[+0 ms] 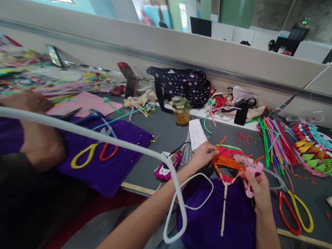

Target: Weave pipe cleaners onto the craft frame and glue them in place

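Observation:
A round fan-shaped craft (228,160), strung with orange and pink pipe cleaners, lies over the table edge above purple cloth. Its cream-wrapped handle (224,207) points toward me. At its left rim, my left hand (203,157) has fingertips pinched around an orange pipe cleaner (222,141) that sticks up past them. My right hand (257,188) is wrapped around a pink hot glue gun (252,168). The gun's nozzle points left, over the upper right of the orange section. Whether the tip touches the craft I cannot tell.
Red-and-yellow scissors (290,211) lie at right, below a bundle of pipe cleaners (277,141). A glass jar (181,110), paper slip (197,134) and magenta device (169,166) stand or lie leftward. A white curved tube (103,135) crosses the foreground. A co-worker's arm (41,138) is at left.

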### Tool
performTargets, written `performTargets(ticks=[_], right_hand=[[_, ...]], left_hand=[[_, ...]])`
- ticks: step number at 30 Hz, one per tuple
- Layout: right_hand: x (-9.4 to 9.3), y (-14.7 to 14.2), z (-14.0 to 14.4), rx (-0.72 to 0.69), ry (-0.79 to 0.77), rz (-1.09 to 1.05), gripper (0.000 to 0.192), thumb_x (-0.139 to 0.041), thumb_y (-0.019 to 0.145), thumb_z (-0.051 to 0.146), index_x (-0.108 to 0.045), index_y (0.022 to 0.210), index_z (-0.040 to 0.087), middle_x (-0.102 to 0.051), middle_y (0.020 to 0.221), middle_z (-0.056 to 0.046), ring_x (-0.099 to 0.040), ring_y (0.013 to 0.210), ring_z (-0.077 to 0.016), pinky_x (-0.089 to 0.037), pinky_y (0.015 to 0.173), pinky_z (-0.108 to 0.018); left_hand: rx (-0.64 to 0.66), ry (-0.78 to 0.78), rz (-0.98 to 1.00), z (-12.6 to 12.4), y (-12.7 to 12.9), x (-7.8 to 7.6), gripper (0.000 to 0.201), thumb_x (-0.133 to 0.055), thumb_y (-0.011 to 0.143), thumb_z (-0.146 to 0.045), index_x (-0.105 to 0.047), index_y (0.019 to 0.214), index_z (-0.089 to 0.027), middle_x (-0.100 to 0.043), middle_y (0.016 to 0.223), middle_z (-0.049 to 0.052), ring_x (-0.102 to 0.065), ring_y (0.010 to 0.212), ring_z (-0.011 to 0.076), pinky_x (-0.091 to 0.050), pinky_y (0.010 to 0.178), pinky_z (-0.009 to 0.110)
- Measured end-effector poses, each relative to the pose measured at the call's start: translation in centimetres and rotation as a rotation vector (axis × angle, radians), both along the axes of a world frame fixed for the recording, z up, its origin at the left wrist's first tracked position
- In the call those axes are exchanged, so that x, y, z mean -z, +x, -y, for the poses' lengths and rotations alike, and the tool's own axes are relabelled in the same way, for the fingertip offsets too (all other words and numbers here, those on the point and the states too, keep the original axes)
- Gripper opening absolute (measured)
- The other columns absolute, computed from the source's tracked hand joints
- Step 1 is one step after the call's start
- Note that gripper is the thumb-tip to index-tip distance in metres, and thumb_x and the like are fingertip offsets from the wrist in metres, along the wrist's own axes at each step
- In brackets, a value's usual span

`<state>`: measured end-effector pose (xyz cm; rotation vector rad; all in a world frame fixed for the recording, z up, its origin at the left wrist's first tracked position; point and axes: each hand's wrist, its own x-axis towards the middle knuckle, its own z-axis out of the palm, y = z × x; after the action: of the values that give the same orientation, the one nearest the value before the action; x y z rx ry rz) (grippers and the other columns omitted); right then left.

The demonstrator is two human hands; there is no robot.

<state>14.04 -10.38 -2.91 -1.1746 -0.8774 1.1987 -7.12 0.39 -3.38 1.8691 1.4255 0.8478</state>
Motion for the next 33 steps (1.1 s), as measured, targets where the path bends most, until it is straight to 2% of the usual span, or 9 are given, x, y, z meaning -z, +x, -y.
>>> performTargets(ticks=[9, 16, 19, 21, 25, 28, 31, 33], right_hand=[[0.0, -0.1, -0.2, -0.019, -0.015, 0.114, 0.035, -0.07, 0.072, 0.043, -0.057, 0.093, 0.017, -0.068, 0.077, -0.005, -0.045, 0.044, -0.0071, -0.037, 0.04, -0.021], [-0.5, -0.2, -0.2, -0.071, -0.061, 0.193, 0.038, -0.069, 0.072, 0.047, -0.06, 0.091, 0.015, -0.059, 0.057, 0.001, -0.045, 0.043, -0.01, -0.036, 0.039, -0.022], [-0.3, -0.4, -0.2, -0.074, -0.075, 0.216, 0.038, -0.069, 0.071, 0.048, -0.059, 0.089, 0.016, -0.06, 0.06, 0.0, -0.044, 0.042, -0.0095, -0.036, 0.038, -0.022], [-0.2, -0.6, -0.3, -0.07, -0.079, 0.227, 0.037, -0.069, 0.071, 0.048, -0.058, 0.087, 0.016, -0.062, 0.062, -0.001, -0.045, 0.042, -0.0096, -0.036, 0.038, -0.022], [0.0, -1.0, -0.4, -0.103, -0.113, 0.244, 0.037, -0.068, 0.072, 0.048, -0.057, 0.088, 0.017, -0.063, 0.067, -0.002, -0.047, 0.043, -0.0101, -0.036, 0.038, -0.022], [0.1, -1.2, -0.5, -0.114, -0.12, 0.263, 0.038, -0.067, 0.073, 0.047, -0.056, 0.093, 0.017, -0.066, 0.074, -0.003, -0.047, 0.044, -0.0097, -0.038, 0.04, -0.022], [0.4, -1.3, -0.7, -0.13, -0.114, 0.292, 0.037, -0.067, 0.073, 0.045, -0.056, 0.093, 0.016, -0.066, 0.075, -0.004, -0.048, 0.045, -0.0097, -0.04, 0.042, -0.023], [0.6, -1.3, -0.9, -0.139, -0.11, 0.305, 0.036, -0.066, 0.074, 0.045, -0.056, 0.093, 0.016, -0.066, 0.075, -0.004, -0.049, 0.045, -0.01, -0.041, 0.042, -0.023]], left_hand=[[0.071, -0.043, -0.077, -0.5, 0.3, 0.5, 0.019, -0.053, 0.076, -0.028, -0.067, 0.07, -0.017, -0.061, 0.069, 0.003, -0.055, 0.065, 0.0169, -0.039, 0.061, 0.027], [-0.031, 0.005, -0.385, 1.6, -0.6, -0.8, 0.022, -0.049, 0.084, -0.037, -0.059, 0.081, -0.019, -0.062, 0.084, 0.008, -0.058, 0.075, 0.0209, -0.039, 0.065, 0.029], [-0.06, -0.051, -0.42, 2.7, -1.1, -1.2, 0.02, -0.05, 0.083, -0.038, -0.056, 0.086, -0.019, -0.062, 0.078, 0.007, -0.058, 0.072, 0.0209, -0.037, 0.062, 0.029], [-0.086, -0.102, -0.421, 3.3, -1.4, -1.1, 0.019, -0.053, 0.081, -0.038, -0.057, 0.082, -0.02, -0.06, 0.07, 0.004, -0.057, 0.066, 0.0199, -0.035, 0.058, 0.028], [-0.063, -0.134, -0.391, 3.9, -1.6, -0.3, 0.025, -0.055, 0.078, -0.04, -0.06, 0.063, -0.021, -0.058, 0.059, 0.001, -0.054, 0.059, 0.0177, -0.034, 0.056, 0.026], [-0.002, -0.062, -0.254, 3.8, -1.6, 0.8, 0.015, -0.055, 0.078, -0.029, -0.068, 0.08, -0.022, -0.066, 0.075, 0.003, -0.058, 0.071, 0.0182, -0.039, 0.063, 0.027], [0.064, -0.034, -0.228, 3.7, -1.4, 1.6, 0.023, -0.054, 0.078, -0.02, -0.069, 0.096, -0.024, -0.066, 0.089, 0.005, -0.06, 0.08, 0.0189, -0.041, 0.069, 0.027], [0.108, -0.039, -0.244, 3.7, -1.3, 1.8, 0.026, -0.052, 0.08, -0.019, -0.069, 0.098, -0.025, -0.064, 0.09, 0.005, -0.059, 0.08, 0.0187, -0.041, 0.068, 0.027]])
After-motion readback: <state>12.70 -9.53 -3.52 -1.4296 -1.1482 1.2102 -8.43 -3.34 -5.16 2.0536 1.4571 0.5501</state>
